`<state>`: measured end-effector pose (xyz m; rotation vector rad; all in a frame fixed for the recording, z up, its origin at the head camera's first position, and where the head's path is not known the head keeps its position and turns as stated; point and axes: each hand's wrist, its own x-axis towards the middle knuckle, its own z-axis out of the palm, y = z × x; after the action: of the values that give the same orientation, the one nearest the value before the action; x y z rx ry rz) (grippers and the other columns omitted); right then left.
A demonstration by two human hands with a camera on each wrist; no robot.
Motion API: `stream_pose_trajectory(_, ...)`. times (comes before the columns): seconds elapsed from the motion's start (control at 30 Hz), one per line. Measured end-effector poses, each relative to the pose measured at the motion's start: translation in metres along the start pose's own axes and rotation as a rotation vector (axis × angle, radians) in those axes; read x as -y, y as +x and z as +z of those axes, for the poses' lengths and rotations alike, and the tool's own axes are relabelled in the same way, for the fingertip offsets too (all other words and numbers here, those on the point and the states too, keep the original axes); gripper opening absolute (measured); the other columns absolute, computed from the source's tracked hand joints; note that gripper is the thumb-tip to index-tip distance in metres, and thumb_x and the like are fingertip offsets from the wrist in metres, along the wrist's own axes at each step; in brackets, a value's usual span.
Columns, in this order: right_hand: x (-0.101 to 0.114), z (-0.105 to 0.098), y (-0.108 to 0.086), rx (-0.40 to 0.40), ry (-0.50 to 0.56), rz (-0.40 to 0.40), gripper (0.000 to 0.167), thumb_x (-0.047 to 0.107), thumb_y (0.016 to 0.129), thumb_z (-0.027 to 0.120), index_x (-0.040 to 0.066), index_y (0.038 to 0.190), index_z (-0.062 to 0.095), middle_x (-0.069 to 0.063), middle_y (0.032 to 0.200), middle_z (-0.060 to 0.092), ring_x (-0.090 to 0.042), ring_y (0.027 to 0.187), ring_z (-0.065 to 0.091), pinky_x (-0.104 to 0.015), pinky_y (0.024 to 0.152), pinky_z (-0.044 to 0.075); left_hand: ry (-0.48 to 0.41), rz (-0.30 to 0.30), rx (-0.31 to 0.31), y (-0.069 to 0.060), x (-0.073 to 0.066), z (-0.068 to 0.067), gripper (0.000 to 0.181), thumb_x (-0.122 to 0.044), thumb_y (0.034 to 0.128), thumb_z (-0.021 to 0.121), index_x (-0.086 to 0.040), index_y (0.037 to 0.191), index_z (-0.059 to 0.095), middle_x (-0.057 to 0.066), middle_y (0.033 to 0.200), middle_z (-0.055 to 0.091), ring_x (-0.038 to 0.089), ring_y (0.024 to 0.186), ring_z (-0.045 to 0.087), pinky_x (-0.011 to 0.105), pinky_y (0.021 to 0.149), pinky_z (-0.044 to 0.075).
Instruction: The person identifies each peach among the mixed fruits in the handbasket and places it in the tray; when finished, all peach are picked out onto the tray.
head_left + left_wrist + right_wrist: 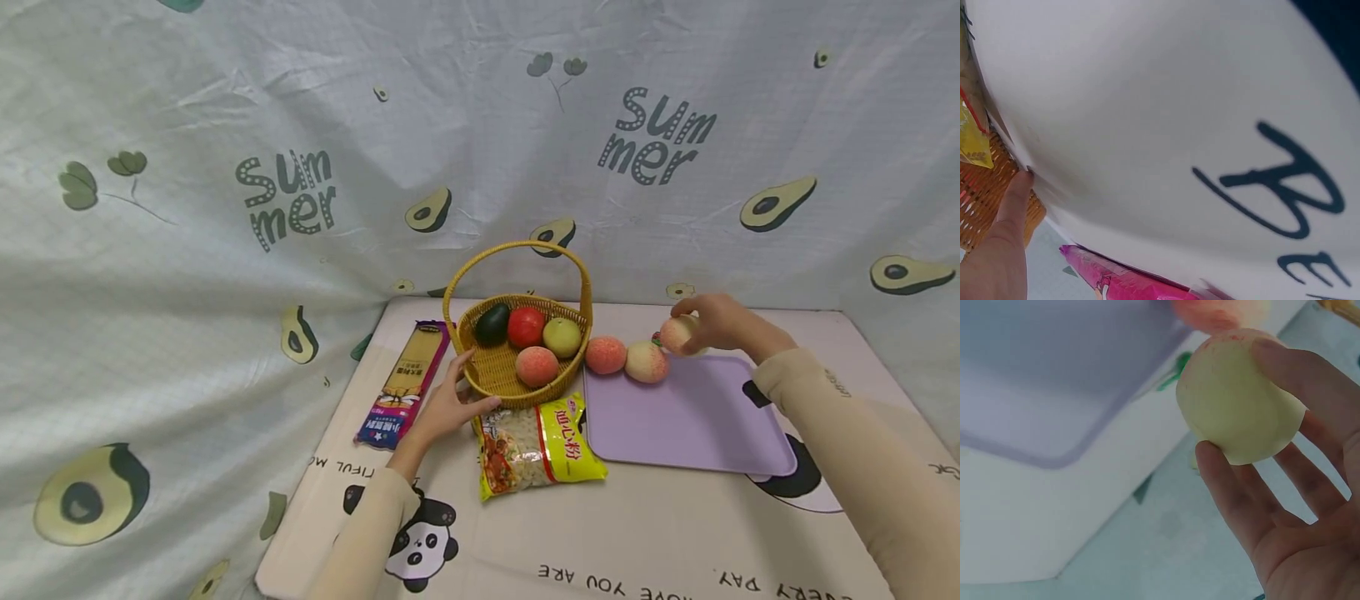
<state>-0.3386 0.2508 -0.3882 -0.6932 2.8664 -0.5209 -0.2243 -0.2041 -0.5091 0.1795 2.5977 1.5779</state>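
In the head view the right hand (716,322) grips a peach (677,334) above the back edge of the purple tray (690,417). The right wrist view shows that hand (1297,519) with thumb and fingers round the pale peach (1238,400). At the front left of the wicker basket (504,375), the left hand (446,408) touches its rim, thumb and fingers spread. A dark green avocado (492,325), a red fruit (526,327), a yellow-green fruit (562,337) and a peach (537,367) lie in the basket. Two more peaches, one pink (605,355), one paler (647,362), rest at the tray's back left corner.
A yellow food bag (536,447) lies in front of the basket, beside the tray's left edge. Left of the basket is a long purple noodle pack (405,383). The basket's tall handle (517,247) arches above it. A printed curtain (480,125) hangs behind the table.
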Motion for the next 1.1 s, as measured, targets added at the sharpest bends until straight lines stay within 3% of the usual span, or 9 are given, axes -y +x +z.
stream_pose_trajectory(0.23,-0.02,0.024,-0.011,0.046,0.004,0.043,0.059,0.005,0.068,0.09,-0.01,0.12,0.067,-0.035,0.125,0.066,-0.055,0.117,0.059,-0.069,0.1,0.049,0.01,0.007,0.003,0.001,0.003,-0.001,0.097,-0.044,0.0913,0.08,-0.031,0.165,0.018,0.017,0.171,0.028,0.042,0.154,0.036,0.053,0.12,0.042)
stream_pose_trajectory(0.4,-0.026,0.036,-0.011,0.026,-0.009,0.044,0.059,0.004,0.067,0.089,-0.012,0.119,0.066,-0.036,0.12,0.066,-0.053,0.11,0.061,-0.068,0.095,0.051,0.012,-0.003,0.004,0.001,0.003,0.0,0.098,-0.044,0.0911,0.08,-0.032,0.166,0.018,0.016,0.171,0.029,0.042,0.154,0.037,0.054,0.12,0.042)
stream_pose_trajectory(0.8,-0.03,0.053,-0.01,-0.006,0.0,0.03,0.059,0.002,0.064,0.088,-0.013,0.116,0.065,-0.034,0.108,0.066,-0.043,0.092,0.062,-0.059,0.083,0.054,0.015,-0.001,-0.005,0.003,0.005,0.0,0.096,-0.04,0.0913,0.081,-0.031,0.165,0.02,0.017,0.17,0.029,0.042,0.153,0.038,0.054,0.12,0.042)
stream_pose_trajectory(1.1,-0.029,0.059,-0.01,-0.035,-0.033,-0.004,0.058,0.001,0.065,0.087,-0.013,0.117,0.064,-0.035,0.109,0.064,-0.048,0.096,0.063,-0.061,0.085,0.053,0.027,-0.009,-0.002,0.003,0.006,-0.001,0.097,-0.044,0.0903,0.081,-0.036,0.165,0.019,0.016,0.171,0.029,0.04,0.154,0.038,0.052,0.121,0.042)
